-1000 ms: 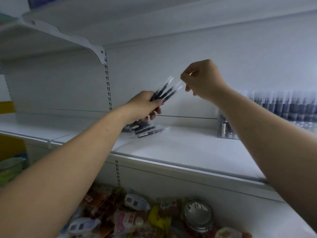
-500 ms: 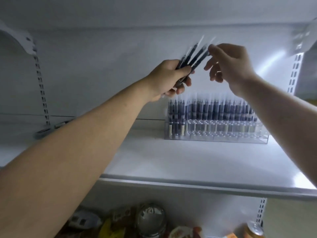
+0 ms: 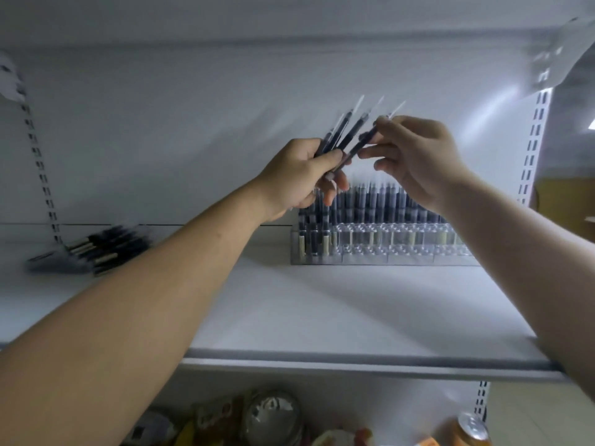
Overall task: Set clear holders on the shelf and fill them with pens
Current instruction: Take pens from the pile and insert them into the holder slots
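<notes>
My left hand [image 3: 301,175] grips a fanned bunch of dark pens with clear caps [image 3: 343,132], held up in front of the shelf's back wall. My right hand [image 3: 415,152] pinches the rightmost pen of that bunch [image 3: 365,143] near its upper end. Below both hands a clear holder [image 3: 380,249] stands on the white shelf [image 3: 322,317] against the back wall. Dark pens stand upright in its rear rows and at its left end. Its front rows look mostly bare.
A loose pile of pens [image 3: 96,249] lies on the shelf at the far left, next to a slotted upright [image 3: 42,175]. Another slotted upright [image 3: 531,149] runs down the right side. Packets and cans [image 3: 273,416] sit on the level below.
The view has swung right from the pen pile to the holder. My right hand has closed in on the bunch and now pinches one pen; half a second ago its fingers were only reaching.
</notes>
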Available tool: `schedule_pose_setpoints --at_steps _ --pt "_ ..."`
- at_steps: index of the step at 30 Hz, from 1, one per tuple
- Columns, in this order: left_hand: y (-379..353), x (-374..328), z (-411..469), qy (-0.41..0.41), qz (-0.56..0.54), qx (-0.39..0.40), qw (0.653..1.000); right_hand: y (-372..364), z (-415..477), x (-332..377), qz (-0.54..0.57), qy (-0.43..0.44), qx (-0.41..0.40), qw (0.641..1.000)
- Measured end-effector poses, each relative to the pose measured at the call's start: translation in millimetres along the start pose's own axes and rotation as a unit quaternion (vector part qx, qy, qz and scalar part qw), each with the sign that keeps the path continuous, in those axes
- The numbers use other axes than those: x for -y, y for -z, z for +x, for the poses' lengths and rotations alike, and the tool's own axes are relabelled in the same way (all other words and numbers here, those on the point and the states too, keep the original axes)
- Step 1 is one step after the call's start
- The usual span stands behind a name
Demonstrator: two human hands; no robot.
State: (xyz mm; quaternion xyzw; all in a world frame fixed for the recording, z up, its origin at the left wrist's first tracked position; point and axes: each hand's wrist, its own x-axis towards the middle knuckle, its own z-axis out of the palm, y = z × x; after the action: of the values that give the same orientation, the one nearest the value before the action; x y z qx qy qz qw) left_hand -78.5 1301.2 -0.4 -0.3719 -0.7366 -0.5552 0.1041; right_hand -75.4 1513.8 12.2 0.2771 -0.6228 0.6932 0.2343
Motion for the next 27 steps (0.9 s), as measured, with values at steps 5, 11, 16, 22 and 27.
schedule_pose_setpoints --at_steps 5,11,16,22,27 --pt "6.3 7.0 -8.0 0.005 0.004 -0.023 1.000 11.2 -10.3 4.5 -0.033 0.011 -0.072 0.997" --pt "6.5 9.0 -9.6 -0.004 -0.027 -0.032 0.999 4.1 -20.0 -9.9 -0.296 0.040 -0.021 0.954" --pt "6.5 6.7 -11.0 -0.021 -0.029 -0.030 0.999 -5.0 -22.8 -18.2 -0.342 0.035 0.003 0.939" --pt "7.0 8.8 -10.1 -0.022 -0.028 -0.033 0.999 -10.8 -23.3 -18.7 -0.358 0.039 0.011 0.933" --pt "5.3 8.8 -11.0 -0.019 -0.033 -0.029 0.999 -17.0 -25.1 -19.6 -0.392 0.047 0.032 0.918"
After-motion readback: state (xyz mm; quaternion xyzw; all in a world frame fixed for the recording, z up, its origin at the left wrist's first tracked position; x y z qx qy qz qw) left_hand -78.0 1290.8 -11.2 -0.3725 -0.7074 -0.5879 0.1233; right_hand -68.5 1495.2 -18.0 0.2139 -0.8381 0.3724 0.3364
